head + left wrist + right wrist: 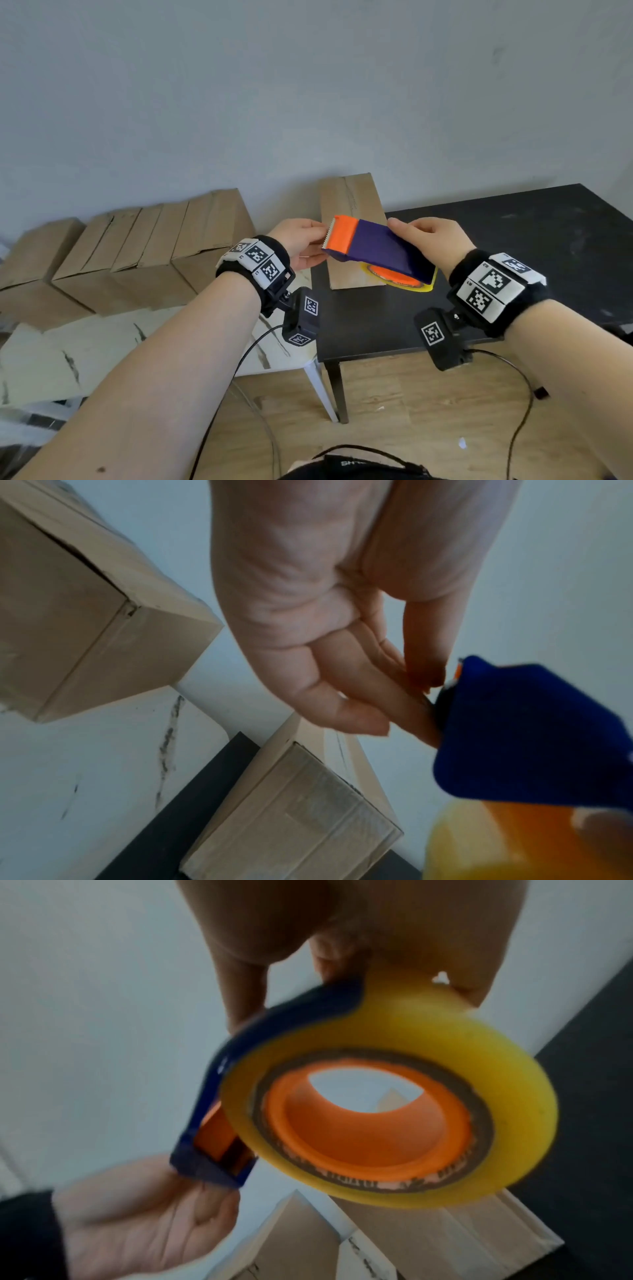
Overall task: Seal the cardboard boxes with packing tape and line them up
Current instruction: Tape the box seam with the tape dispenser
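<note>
A tape dispenser point(380, 245) with a blue body, orange cutter end and yellow tape roll point(514, 1056) is held in the air by both hands. My left hand point(317, 236) pinches its orange toothed front end, thumb on top and fingers beneath. My right hand point(411, 233) grips the blue body at the rear, over the roll. Right below the dispenser, a cardboard box point(349, 202) lies on the black table point(531, 240) with its seam facing up. In the left wrist view, clear tape shows on that box's end face point(301, 804).
Several cardboard boxes point(137, 246) stand in a row against the wall on a white marble-patterned table point(102, 342) at the left. Cables hang from both wrist cameras over the wooden floor point(394, 411). The black table's right half is bare.
</note>
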